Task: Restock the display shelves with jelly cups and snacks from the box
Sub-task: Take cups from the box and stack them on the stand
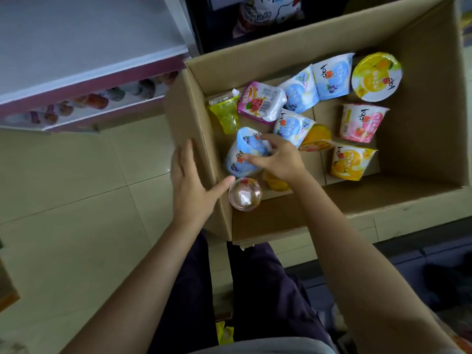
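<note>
Glossy pale floor tiles [76, 200] underfoot, white metal shelf [89, 47] upper left with a pink-edged lip. Brown corrugated cardboard box [421, 123], flaps open, holding tapered plastic jelly cups with foil lids. Left hand [194, 185] laid flat over the box's left wall, fingers straight, thumb inside, beside a clear round cup [245, 194]. Right hand [278, 159] curled around a blue cup [245, 154] lying on its side. Nearby: ribbed green cup [226, 113], pink pack [260, 102], upright pink cup [362, 122], orange cup [351, 162].

The right hand [277, 159] covers part of an orange cup [275, 182]; far snack bags [270, 14] are cut off; shelf cups [97, 102] blur.
</note>
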`<action>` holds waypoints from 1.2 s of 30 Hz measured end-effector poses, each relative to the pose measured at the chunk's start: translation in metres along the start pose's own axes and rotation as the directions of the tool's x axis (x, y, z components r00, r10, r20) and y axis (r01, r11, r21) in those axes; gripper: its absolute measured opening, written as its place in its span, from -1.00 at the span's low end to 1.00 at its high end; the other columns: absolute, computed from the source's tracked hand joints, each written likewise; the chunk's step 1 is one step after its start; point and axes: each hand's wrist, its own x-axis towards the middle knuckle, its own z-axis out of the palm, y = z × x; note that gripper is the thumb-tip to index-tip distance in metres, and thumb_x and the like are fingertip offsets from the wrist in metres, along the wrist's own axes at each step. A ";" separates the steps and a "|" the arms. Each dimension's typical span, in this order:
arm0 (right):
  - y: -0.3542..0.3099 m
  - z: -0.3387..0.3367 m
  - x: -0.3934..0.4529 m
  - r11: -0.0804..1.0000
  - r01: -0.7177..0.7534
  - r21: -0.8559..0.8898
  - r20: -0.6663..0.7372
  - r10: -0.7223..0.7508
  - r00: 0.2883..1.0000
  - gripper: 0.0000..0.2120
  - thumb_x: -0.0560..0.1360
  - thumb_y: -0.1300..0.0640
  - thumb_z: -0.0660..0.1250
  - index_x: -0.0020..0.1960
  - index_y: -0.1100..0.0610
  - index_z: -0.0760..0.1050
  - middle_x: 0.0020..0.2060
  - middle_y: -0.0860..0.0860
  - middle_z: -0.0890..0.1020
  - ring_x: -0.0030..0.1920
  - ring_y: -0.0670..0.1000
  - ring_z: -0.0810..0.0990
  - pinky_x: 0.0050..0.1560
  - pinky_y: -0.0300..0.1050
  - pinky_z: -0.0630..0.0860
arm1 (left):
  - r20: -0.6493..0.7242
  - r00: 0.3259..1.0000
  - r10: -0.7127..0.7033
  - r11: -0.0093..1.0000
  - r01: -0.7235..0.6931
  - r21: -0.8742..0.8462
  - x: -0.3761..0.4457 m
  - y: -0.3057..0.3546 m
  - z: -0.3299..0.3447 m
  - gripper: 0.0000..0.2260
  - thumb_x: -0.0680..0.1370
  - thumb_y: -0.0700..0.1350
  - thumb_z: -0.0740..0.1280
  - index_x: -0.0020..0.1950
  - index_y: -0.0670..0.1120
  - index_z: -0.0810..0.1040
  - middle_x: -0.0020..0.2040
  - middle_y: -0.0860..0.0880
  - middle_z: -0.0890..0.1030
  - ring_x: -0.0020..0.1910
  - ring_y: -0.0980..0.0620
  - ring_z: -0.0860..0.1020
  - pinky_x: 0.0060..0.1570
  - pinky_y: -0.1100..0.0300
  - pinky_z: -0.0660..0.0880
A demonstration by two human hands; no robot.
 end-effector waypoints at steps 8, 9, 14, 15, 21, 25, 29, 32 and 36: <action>-0.038 -0.062 -0.037 0.938 0.067 0.341 0.137 -0.120 0.983 -0.72 0.43 0.04 0.54 0.11 0.04 0.64 0.00 -0.08 0.70 -0.02 -0.19 0.64 0.02 -0.22 0.56 | 0.369 0.921 0.123 0.989 -0.082 -0.125 0.029 0.072 0.010 0.07 0.18 0.21 0.63 0.56 0.17 0.14 0.40 0.11 0.46 0.31 0.09 0.49 0.23 -0.01 0.50; -0.036 -0.065 -0.040 0.928 0.065 0.366 0.158 -0.131 0.979 -0.72 0.43 0.01 0.53 0.11 0.02 0.64 0.04 -0.05 0.71 0.06 -0.14 0.65 0.09 -0.19 0.56 | 0.404 0.911 0.078 0.980 0.003 -0.197 0.034 0.075 0.016 0.11 0.16 0.18 0.65 0.56 0.22 0.08 0.39 0.14 0.48 0.27 0.14 0.53 0.20 0.02 0.54; -0.002 -0.068 -0.020 0.904 0.009 0.428 -0.080 0.029 0.996 -0.47 0.48 -0.15 0.45 0.37 0.00 0.41 0.20 -0.01 0.59 0.22 -0.06 0.57 0.15 -0.18 0.56 | 0.399 0.910 -0.111 0.881 0.276 -0.385 0.050 0.076 0.049 0.09 0.27 -0.13 0.67 0.59 0.15 0.04 0.34 0.12 0.50 0.08 0.33 0.59 -0.03 0.35 0.55; 0.008 -0.067 -0.011 0.918 -0.011 0.397 -0.187 0.092 0.978 -0.37 0.47 -0.14 0.46 0.43 0.05 0.33 0.25 0.03 0.55 0.24 -0.05 0.54 0.16 -0.19 0.55 | 0.372 0.914 -0.165 0.852 0.322 -0.412 0.051 0.075 0.055 0.07 0.28 -0.13 0.67 0.60 0.13 0.06 0.32 0.12 0.52 0.05 0.33 0.60 -0.07 0.36 0.55; 0.026 -0.046 0.044 0.924 -0.164 0.346 -0.201 0.244 0.949 -0.01 0.33 -0.18 0.55 0.56 0.06 0.10 0.37 0.11 0.44 0.31 0.10 0.51 0.27 0.12 0.54 | 0.263 0.906 -0.331 0.755 0.422 -0.503 0.058 0.069 0.076 -0.12 0.33 -0.15 0.64 0.52 0.00 0.20 0.18 0.02 0.61 -0.02 0.21 0.65 -0.16 0.32 0.58; 0.030 -0.030 0.062 0.856 -0.198 0.478 -0.148 0.301 0.942 0.02 0.39 0.02 0.58 0.59 0.13 -0.02 0.39 0.10 0.41 0.32 0.08 0.50 0.27 0.05 0.53 | 0.216 0.899 -0.380 0.747 0.436 -0.501 0.067 0.062 0.080 -0.23 0.33 -0.12 0.64 0.43 -0.05 0.31 0.18 -0.03 0.63 -0.01 0.15 0.66 -0.20 0.34 0.56; 0.034 -0.011 0.069 0.750 -0.256 0.610 -0.046 0.356 0.933 0.16 0.28 -0.07 0.64 0.60 0.02 -0.08 0.42 0.08 0.40 0.34 0.10 0.50 0.31 0.13 0.50 | 0.225 0.896 -0.383 0.743 0.443 -0.501 0.072 0.058 0.080 -0.22 0.34 -0.11 0.64 0.44 -0.07 0.30 0.19 -0.02 0.63 0.01 0.15 0.66 -0.19 0.35 0.56; 0.030 -0.005 0.076 0.633 -0.230 0.739 -0.067 0.408 0.910 0.13 0.08 -0.20 0.66 0.49 -0.12 0.12 0.30 0.04 0.49 0.21 0.08 0.60 0.19 0.14 0.59 | 0.201 0.901 -0.385 0.742 0.432 -0.512 0.074 0.055 0.080 -0.28 0.35 -0.15 0.62 0.41 -0.10 0.33 0.15 -0.02 0.63 -0.07 0.24 0.65 -0.20 0.36 0.55; 0.023 -0.010 0.070 0.649 -0.170 0.742 -0.167 0.424 0.890 -0.23 0.25 -0.01 0.66 0.31 0.01 0.31 0.11 0.02 0.57 0.04 0.01 0.66 0.07 0.11 0.65 | 0.192 0.906 -0.376 0.746 0.419 -0.517 0.073 0.055 0.079 -0.31 0.34 -0.16 0.63 0.38 -0.10 0.36 0.15 -0.03 0.64 -0.05 0.21 0.65 -0.15 0.31 0.58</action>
